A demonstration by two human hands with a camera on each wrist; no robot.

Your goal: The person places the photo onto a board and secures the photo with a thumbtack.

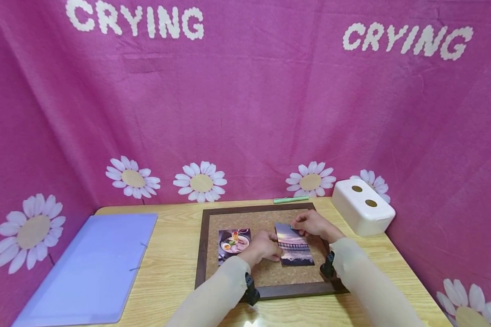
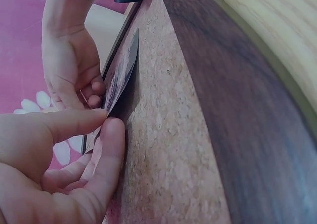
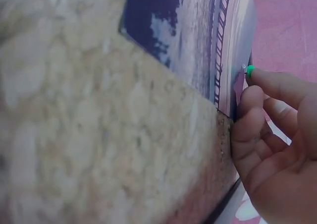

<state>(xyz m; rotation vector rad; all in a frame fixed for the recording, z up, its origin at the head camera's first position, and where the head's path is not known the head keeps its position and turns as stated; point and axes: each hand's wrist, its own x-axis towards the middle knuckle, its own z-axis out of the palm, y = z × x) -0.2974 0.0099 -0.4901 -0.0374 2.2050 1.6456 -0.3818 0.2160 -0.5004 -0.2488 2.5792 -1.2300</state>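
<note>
A sunset photo [image 1: 295, 249] with a bridge-like line across it lies over the right part of a wood-framed corkboard [image 1: 266, 276]. At its left edge my left hand [image 1: 266, 246] pinches it between thumb and forefinger. The left wrist view has that photo [image 2: 124, 75] edge-on, its near side lifted off the cork. Near the photo's top, my right hand [image 1: 313, 223] holds a green push pin [image 3: 250, 70] in its fingertips, the pin's point by the photo surface. Whether it has pierced the photo I cannot tell. A ramen photo [image 1: 234, 240] lies left of my left hand, partly covered by my wrist.
To the left lies a translucent bluish folder [image 1: 94, 263] with elastic ties. A white box [image 1: 364, 206] with two round gold spots stands at the back right. Behind the board's top edge lies a green pen [image 1: 290, 199]. A pink curtain [image 1: 245, 113] surrounds the table.
</note>
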